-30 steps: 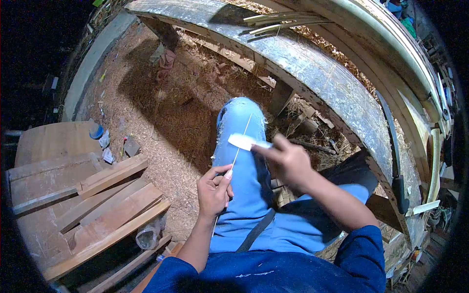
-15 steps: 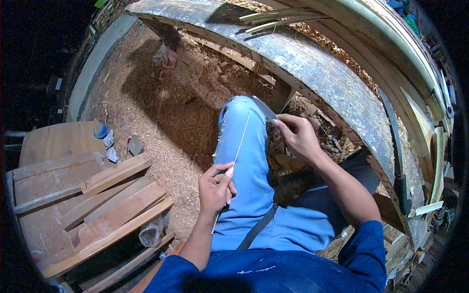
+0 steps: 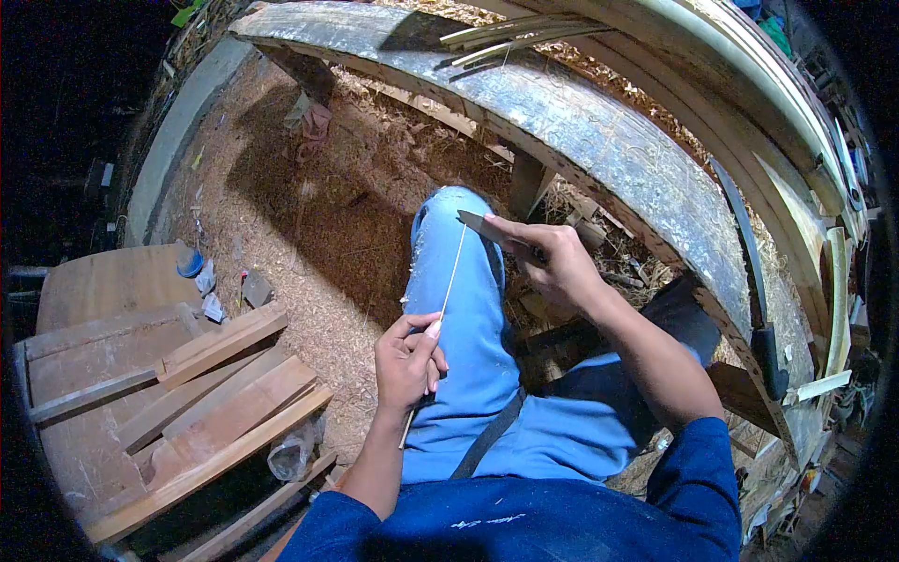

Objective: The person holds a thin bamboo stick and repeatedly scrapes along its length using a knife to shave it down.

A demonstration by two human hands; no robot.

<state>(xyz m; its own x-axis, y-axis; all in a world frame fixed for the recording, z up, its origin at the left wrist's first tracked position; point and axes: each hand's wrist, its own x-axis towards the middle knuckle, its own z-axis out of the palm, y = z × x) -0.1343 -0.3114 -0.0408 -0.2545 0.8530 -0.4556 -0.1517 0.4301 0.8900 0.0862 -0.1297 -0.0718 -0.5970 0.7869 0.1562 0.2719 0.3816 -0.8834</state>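
My left hand [image 3: 408,365] is closed around a thin, pale stick [image 3: 453,273], which runs up over the thigh of my blue trousers [image 3: 468,347]. Its lower end comes out below my palm. In my right hand [image 3: 554,260] is a knife [image 3: 480,225], the handle mostly covered by my fingers. The blade points left over my knee, right by the stick's upper tip; whether it touches the stick I cannot tell. Pale shavings cling to the trouser leg.
A worn wooden bench [image 3: 599,140] curves across the front and right, bearing several thin strips [image 3: 524,36]. A long blade with a black handle [image 3: 770,361] lies along its right side. Wooden boards [image 3: 234,412] are stacked at left, near a blue round object [image 3: 190,263]. Shavings cover the ground [image 3: 309,272].
My right hand has moved the knife left and slightly down, from beside my knee to the stick's tip. The left hand keeps its grip, with the view shifted slightly.
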